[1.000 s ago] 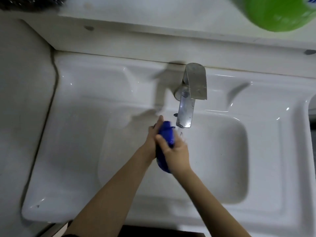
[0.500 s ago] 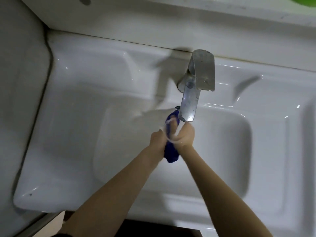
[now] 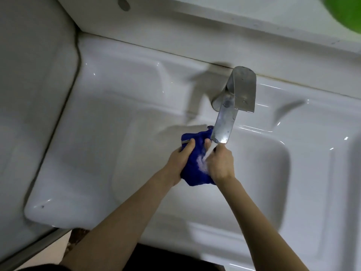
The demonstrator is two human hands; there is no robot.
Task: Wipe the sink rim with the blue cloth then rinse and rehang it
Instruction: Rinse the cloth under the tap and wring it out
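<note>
The blue cloth [image 3: 193,153] is bunched over the basin of the white sink [image 3: 121,118], just below the metal tap [image 3: 230,114]. Water runs from the spout onto the cloth and foams white where it lands. My left hand [image 3: 180,162] grips the cloth's left side, thumb on top. My right hand [image 3: 219,163] holds its right side, fingers curled round it under the stream. The cloth's underside is hidden by both hands.
A white ledge [image 3: 214,26] runs behind the sink, with a green object [image 3: 345,12] at the top right corner. A pale wall or panel [image 3: 29,94] stands along the sink's left edge. The dark floor shows below the sink's front rim.
The cloth has spread wider between my hands, and both hands have shifted a little lower under the spout. Water now falls onto the cloth's middle. The view has tilted and slid rightward.
</note>
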